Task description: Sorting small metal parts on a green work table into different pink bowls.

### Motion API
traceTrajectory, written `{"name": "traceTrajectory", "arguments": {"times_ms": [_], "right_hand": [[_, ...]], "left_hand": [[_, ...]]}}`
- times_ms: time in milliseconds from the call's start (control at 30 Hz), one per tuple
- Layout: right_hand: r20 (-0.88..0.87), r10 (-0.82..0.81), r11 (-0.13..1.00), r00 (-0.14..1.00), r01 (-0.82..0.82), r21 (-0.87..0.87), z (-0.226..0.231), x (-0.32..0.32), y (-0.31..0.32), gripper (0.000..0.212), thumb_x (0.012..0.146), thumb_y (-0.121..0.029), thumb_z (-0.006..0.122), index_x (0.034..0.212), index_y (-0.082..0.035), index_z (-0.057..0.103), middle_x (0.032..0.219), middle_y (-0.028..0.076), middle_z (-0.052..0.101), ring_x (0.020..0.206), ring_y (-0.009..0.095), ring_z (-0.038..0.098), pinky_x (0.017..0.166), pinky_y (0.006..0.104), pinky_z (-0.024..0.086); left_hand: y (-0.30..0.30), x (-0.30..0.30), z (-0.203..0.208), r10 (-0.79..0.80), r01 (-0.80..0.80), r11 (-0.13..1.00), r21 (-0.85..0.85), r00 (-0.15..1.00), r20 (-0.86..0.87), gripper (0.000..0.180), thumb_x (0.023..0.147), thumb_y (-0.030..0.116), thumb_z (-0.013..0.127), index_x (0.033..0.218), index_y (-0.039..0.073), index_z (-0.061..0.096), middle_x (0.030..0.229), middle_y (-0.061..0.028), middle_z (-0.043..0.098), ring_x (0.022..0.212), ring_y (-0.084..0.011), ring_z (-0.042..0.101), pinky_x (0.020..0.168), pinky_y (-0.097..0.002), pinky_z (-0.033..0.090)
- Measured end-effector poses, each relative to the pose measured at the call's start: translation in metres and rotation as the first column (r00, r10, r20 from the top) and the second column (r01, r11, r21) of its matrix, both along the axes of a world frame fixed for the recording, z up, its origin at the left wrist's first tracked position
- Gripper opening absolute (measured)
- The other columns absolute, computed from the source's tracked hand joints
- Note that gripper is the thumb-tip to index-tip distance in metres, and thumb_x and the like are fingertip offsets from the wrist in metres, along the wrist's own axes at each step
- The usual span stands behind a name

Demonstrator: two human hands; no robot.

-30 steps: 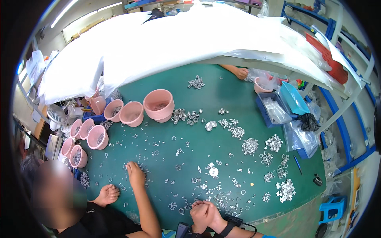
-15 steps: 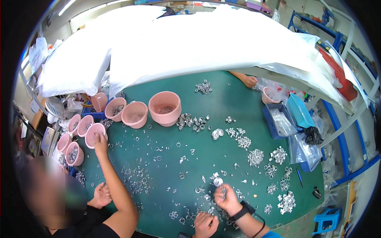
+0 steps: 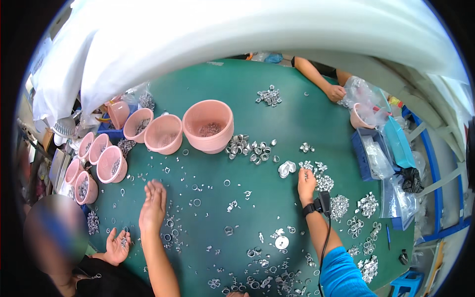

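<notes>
My right hand [image 3: 307, 185], with a black band at the wrist, reaches over the green table to a small pile of silver metal pieces [image 3: 320, 167]. Its fingers are drawn together at the pile's left side; what they hold is hidden. Close by lies a shiny heart-shaped metal piece [image 3: 286, 169]. Only a sliver of my left hand [image 3: 237, 294] shows at the lower edge, its fingers out of sight. Loose silver rings [image 3: 253, 253] and small parts are scattered in front of it. A round silver disc [image 3: 282, 242] lies between my two hands.
At left a co-worker holds one palm [image 3: 118, 246] up with small metal bits; the other hand [image 3: 153, 208] extends over the table. Pink tubs [image 3: 208, 126] line the left side. Another person's hand [image 3: 335, 92] is by plastic bags. A blue crate [image 3: 363, 158] stands at right.
My right hand has moved away from me to the far pile. My left hand has nearly left the picture. The co-worker's hand has come back from a pink tub. The view has shifted.
</notes>
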State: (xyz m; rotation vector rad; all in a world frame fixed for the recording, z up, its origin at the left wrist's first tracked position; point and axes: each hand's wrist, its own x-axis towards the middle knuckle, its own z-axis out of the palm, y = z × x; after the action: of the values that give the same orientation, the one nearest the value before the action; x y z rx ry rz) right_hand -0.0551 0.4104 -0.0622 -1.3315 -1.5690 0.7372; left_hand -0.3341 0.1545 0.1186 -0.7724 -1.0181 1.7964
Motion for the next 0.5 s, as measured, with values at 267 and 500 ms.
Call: {"name": "traceTrajectory", "arguments": {"times_ms": [267, 500], "right_hand": [[0.351, 0.184, 0.928, 0.918, -0.280, 0.247, 0.008, 0.012, -0.012, 0.011, 0.069, -0.012, 0.059, 0.066, -0.003, 0.052, 0.068, 0.007, 0.052, 0.066, 0.024, 0.049, 0.064, 0.0340, 0.036], [0.164, 0.350, 0.919, 0.922, -0.372, 0.131, 0.011, 0.022, -0.019, 0.014, 0.077, -0.015, 0.050, 0.080, -0.003, 0.057, 0.083, 0.008, 0.058, 0.078, 0.022, 0.052, 0.073, 0.0304, 0.038]], "left_hand": [[0.110, -0.043, 0.011, -0.402, 0.410, 0.911, 0.042, 0.860, 0.316, 0.033, 0.080, 0.009, 0.035, 0.112, 0.000, 0.038, 0.115, -0.0113, 0.038, 0.111, -0.0184, 0.034, 0.095, -0.0305, 0.026], [0.198, -0.092, -0.035, -0.559, 0.575, 0.807, -0.134, 0.818, 0.140, 0.059, 0.084, 0.027, 0.039, 0.127, -0.001, 0.011, 0.131, -0.0149, 0.014, 0.124, -0.0194, 0.007, 0.098, -0.0255, 0.014]]}}
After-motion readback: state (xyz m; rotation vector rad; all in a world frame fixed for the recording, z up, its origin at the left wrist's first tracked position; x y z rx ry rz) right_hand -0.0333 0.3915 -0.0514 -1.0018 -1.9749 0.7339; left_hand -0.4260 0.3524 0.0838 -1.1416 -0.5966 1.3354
